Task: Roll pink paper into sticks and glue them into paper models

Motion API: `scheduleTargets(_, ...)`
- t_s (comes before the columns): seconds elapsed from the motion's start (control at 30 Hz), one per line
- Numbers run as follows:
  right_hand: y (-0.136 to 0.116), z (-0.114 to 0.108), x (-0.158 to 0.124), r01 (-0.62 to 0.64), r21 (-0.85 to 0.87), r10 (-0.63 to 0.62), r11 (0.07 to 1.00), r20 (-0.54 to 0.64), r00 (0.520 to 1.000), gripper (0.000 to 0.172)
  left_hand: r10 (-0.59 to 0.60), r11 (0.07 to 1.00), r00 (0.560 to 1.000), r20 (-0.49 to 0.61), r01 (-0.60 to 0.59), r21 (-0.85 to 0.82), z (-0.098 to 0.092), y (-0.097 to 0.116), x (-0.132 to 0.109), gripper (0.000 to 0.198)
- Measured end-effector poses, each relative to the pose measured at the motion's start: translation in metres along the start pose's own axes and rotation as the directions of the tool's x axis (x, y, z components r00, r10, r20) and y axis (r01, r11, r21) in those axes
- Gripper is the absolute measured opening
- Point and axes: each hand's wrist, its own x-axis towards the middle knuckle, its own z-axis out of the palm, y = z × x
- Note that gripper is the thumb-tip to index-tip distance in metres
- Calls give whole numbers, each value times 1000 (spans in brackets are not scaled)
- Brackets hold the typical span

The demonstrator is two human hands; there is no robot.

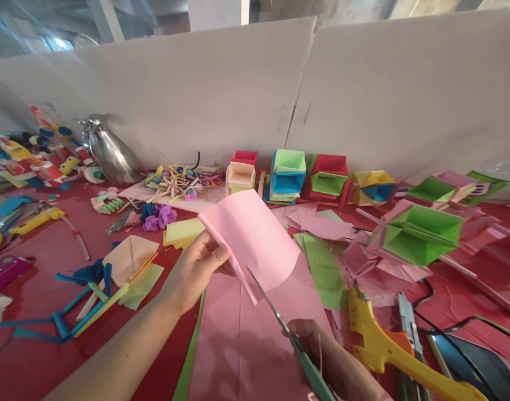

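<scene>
My left hand [202,264] pinches a pink paper sheet [255,234] by its folded left edge, holding it curved above the work surface. Scissors [296,340] with green handles are in my right hand [321,356], at the lower middle. Their blades point up and left, and the tip overlaps the lower part of the raised sheet; whether the blades touch the paper I cannot tell. Below both hands lies a larger pink paper [233,340] with a crease, on top of green paper. The fingers of my right hand are partly hidden by the scissors.
A yellow glue gun [375,340], a cutter [407,323] and a phone [476,356] lie at the right. Folded paper boxes [288,172] line the white partition [175,100]. A metal jug [110,150], sticks [179,184] and a blue paper form [62,323] are at the left.
</scene>
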Motion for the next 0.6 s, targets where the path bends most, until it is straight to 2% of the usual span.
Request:
scheduleTargets(0.17,7,1,3,1,29,-2,1000,34,999,50,-11,1000,999,45,11,5,6,0,-3,22)
scheduleTargets(0.3,14,3,5,-52,107,51,993,7,999,51,-13,1000,999,42,14,-10,6,0,-3,22)
scheduleTargets(0.43,16,3,6,-92,161,98,983,-29,995,41,-20,1000,999,49,19,6,7,-1,-4,20)
scheduleTargets(0.6,18,5,7,-82,175,87,981,-23,996,34,-30,998,992,119,23,58,12,-3,-6,24)
